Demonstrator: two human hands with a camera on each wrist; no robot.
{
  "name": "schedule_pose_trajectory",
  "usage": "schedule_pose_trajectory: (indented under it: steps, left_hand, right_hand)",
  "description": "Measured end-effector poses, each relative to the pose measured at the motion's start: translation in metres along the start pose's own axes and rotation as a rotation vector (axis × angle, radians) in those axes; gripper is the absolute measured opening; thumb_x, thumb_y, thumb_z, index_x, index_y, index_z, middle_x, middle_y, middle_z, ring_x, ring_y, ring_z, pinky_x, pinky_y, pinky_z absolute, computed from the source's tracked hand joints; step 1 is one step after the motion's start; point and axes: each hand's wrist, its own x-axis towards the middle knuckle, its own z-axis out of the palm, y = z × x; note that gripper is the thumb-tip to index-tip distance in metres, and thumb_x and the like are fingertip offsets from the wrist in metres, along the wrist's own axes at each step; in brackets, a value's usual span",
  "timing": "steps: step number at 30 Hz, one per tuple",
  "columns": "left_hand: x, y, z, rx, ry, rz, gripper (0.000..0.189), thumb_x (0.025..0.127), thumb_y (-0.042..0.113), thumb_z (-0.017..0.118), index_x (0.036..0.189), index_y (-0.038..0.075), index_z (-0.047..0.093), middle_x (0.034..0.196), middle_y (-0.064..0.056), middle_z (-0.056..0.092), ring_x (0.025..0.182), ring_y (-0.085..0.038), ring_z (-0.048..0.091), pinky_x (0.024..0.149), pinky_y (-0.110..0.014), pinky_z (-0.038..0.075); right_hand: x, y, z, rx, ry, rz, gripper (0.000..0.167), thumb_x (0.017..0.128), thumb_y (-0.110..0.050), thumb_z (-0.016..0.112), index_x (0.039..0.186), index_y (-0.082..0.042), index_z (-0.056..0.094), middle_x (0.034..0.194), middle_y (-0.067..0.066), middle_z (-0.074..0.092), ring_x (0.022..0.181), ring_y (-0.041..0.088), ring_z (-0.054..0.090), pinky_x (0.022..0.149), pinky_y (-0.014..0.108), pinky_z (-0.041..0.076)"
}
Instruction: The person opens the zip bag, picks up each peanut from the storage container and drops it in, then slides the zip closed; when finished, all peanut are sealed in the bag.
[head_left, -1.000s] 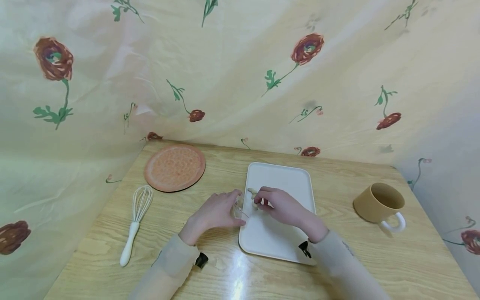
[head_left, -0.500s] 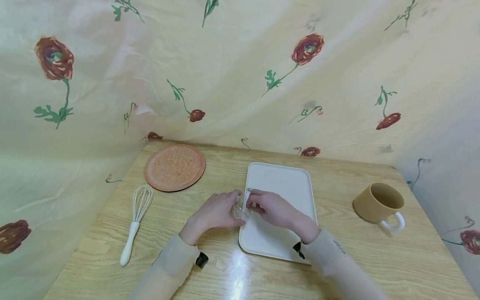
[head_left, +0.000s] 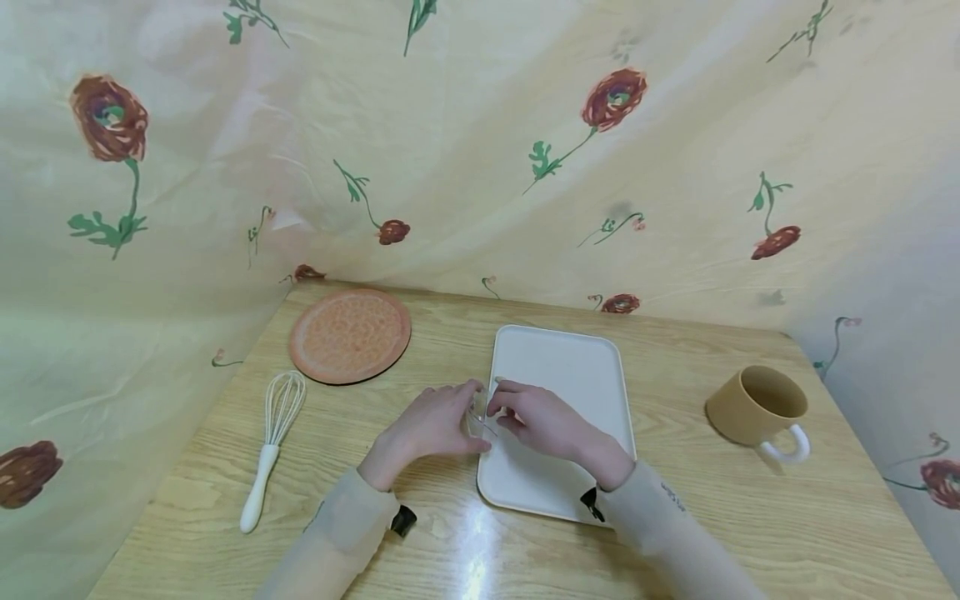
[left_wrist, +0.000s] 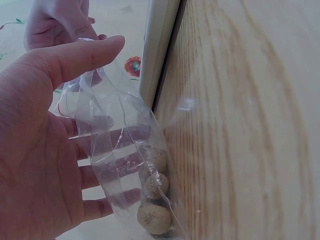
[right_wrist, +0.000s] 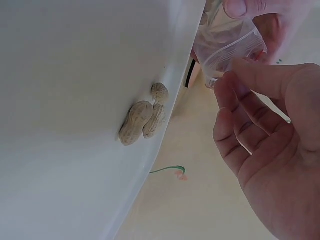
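Observation:
My left hand (head_left: pixel 431 423) grips a clear zip bag (left_wrist: pixel 112 135) at the tray's left edge, thumb on one side and fingers on the other. Several unshelled peanuts (left_wrist: pixel 155 218) lie in the bottom of the bag. My right hand (head_left: pixel 551 421) is at the bag's mouth, its thumb and forefinger tips (right_wrist: pixel 240 66) together over the bag's edge; I cannot tell whether they hold anything. On the white tray (head_left: pixel 566 358), near its rim, are three pale lumps: a whole peanut (right_wrist: pixel 135 122), a narrower one (right_wrist: pixel 154 121) and a small round one (right_wrist: pixel 159 93).
A white whisk (head_left: pixel 272 450) and a round orange-pink mat (head_left: pixel 350 335) lie on the wooden table's left side. A tan mug (head_left: pixel 753 408) with a white handle stands at the right. Flower-patterned cloth (head_left: pixel 465 150) hangs behind the table.
My right hand has moved left from over the tray to the bag's mouth, most of that in the first half second. My left hand and the bag have stayed in place.

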Motion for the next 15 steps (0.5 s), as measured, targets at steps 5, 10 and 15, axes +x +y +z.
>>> schedule_pose_trajectory:
  steps: [5,10,15]
  left_hand:
    - [0.0004,-0.0005,0.0011,0.005,-0.001,-0.001,0.081,0.081,0.054,0.075,0.143,0.013,0.044,0.123,-0.005,0.065,0.109,-0.022,0.061,0.095,-0.052,0.044]
    - [0.0002,-0.0007,0.0008,0.005,-0.004,0.002,0.081,0.081,0.055,0.075,0.143,0.013,0.044,0.122,-0.005,0.066,0.109,-0.023,0.062,0.095,-0.052,0.044]
    - [-0.0001,-0.0003,0.001,0.009,-0.003,-0.003,0.081,0.081,0.054,0.075,0.143,0.013,0.044,0.122,-0.005,0.066,0.109,-0.024,0.062,0.095,-0.052,0.044]
  right_hand:
    - [0.0001,-0.0013,-0.0012,0.019,-0.008,0.028,0.018,0.088,0.003,0.071,0.1,-0.011,0.07,0.099,-0.002,0.063,0.083,0.016,0.064,0.074,0.029,0.053]
    - [-0.0023,-0.0007,-0.0041,0.036,-0.007,0.06,0.015,0.089,-0.001,0.071,0.101,-0.01,0.07,0.099,-0.002,0.064,0.082,0.014,0.062,0.074,0.029,0.052]
    - [-0.0062,0.0046,-0.0078,0.054,0.007,0.089,0.013,0.09,-0.004,0.071,0.103,-0.007,0.07,0.099,-0.001,0.065,0.082,0.015,0.061,0.073,0.03,0.051]
